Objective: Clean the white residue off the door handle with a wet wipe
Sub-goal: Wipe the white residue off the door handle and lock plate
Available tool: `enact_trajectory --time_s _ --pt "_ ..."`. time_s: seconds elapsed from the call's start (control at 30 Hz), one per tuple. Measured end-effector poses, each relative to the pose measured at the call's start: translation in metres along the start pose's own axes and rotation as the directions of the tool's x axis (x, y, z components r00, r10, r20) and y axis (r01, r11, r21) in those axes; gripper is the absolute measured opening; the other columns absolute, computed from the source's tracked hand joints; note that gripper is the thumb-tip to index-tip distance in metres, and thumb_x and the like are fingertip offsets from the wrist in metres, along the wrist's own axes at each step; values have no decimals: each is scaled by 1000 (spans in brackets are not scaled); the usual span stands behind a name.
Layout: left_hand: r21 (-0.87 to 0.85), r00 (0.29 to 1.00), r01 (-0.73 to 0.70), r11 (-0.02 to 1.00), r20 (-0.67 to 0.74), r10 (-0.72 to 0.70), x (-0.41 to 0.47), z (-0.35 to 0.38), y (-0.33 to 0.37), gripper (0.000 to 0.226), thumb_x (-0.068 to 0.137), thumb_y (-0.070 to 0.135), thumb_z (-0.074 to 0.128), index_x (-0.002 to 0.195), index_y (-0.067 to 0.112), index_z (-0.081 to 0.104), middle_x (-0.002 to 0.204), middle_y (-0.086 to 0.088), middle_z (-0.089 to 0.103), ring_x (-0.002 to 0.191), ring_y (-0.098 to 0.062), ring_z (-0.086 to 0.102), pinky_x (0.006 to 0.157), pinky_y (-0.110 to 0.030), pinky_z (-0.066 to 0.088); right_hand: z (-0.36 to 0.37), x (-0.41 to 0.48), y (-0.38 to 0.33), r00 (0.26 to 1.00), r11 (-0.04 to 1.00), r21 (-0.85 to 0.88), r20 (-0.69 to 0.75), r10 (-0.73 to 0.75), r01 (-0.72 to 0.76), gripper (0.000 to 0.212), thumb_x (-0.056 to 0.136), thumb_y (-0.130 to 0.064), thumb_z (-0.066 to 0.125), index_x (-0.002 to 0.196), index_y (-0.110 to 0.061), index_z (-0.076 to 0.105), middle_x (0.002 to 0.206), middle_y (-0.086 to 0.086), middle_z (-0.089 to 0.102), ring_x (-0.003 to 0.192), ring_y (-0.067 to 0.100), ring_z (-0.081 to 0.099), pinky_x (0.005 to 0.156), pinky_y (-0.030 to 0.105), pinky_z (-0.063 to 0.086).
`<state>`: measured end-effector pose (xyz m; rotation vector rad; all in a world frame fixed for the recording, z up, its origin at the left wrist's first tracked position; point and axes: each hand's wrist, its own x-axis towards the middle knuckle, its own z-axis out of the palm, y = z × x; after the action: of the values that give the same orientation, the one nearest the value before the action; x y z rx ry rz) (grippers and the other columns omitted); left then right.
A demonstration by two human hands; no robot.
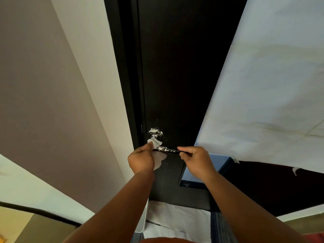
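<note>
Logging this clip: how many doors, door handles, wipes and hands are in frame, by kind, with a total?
Door: 1
Door handle: 1, flecked with white
Wet wipe: 1
Hands: 2, left hand holding the wet wipe, right hand gripping the door handle's end
Total: 5

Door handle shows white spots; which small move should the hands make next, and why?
Probably slide the wet wipe in the left hand along the door handle toward the right hand, which grips its free end. White residue speckles the lever between the hands; the round plate above is also smeared, so it could follow.
</note>
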<state>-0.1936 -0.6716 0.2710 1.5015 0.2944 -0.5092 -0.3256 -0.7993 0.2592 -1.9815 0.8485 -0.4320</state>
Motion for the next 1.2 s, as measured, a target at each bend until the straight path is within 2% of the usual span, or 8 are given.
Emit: enact_trajectory --time_s 0.1,0.23,0.37,0.53,0.73,0.87,1.0,1.2 --pt "-43 1000 9 999 -3 -9 -1 1 1 9 84 25 84 79 20 80 81 -2 77 90 -25 73 84 -35 58 0 0 2 1000 1000 6 3 -9 9 27 97 -20 67 121 -31 73 112 -7 74 100 5 68 92 18 53" --pt "-76 996 65 995 70 -60 -3 3 32 8 90 9 77 82 8 75 82 -6 74 77 -22 70 47 -21 52 2 -1 1 1000 1000 0 -3 -16 16 27 97 -19 66 122 -29 72 109 -5 75 98 6 69 88 16 53" --pt "134 983 -182 974 48 177 -3 1 13 6 91 23 77 87 21 80 84 4 74 85 -14 70 74 -22 49 2 -1 2 1000 1000 30 -7 2 -1 27 98 -19 65 121 -30 73 107 -6 75 94 5 70 81 12 51" --pt "164 976 -216 963 47 211 2 -3 1 8 90 26 78 91 19 82 85 7 74 91 -17 70 89 -30 53 2 -1 3 1000 998 53 -5 19 -18 26 97 -20 66 119 -32 73 100 -10 75 92 1 69 81 9 50" --pt "233 987 -121 965 129 93 14 3 34 9 85 21 82 78 23 77 89 -2 77 78 -14 68 78 -29 50 2 -1 1 1000 999 51 -9 11 -11 26 97 -19 66 119 -32 73 99 -9 75 91 2 69 86 15 54" --pt "184 979 -200 962 67 191 1 -5 4 7 91 24 77 94 20 81 86 4 74 86 -14 68 80 -28 48 3 -1 4 1000 998 58 -2 9 -9 27 97 -19 67 119 -33 73 106 -9 75 96 3 69 94 22 55" --pt "250 962 -273 929 43 271 -2 -3 -1 12 93 26 75 95 17 82 86 3 73 88 -18 67 83 -25 45 2 0 6 1000 1000 28 1 -1 1 27 97 -21 67 121 -32 73 114 -7 74 104 6 67 94 17 51" --pt "380 954 -293 877 172 245 18 5 27 8 82 21 85 89 21 81 83 8 73 83 -11 69 75 -19 46 3 0 4 1000 999 37 5 3 -3 27 97 -21 67 121 -33 72 113 -6 74 102 5 68 87 11 48"
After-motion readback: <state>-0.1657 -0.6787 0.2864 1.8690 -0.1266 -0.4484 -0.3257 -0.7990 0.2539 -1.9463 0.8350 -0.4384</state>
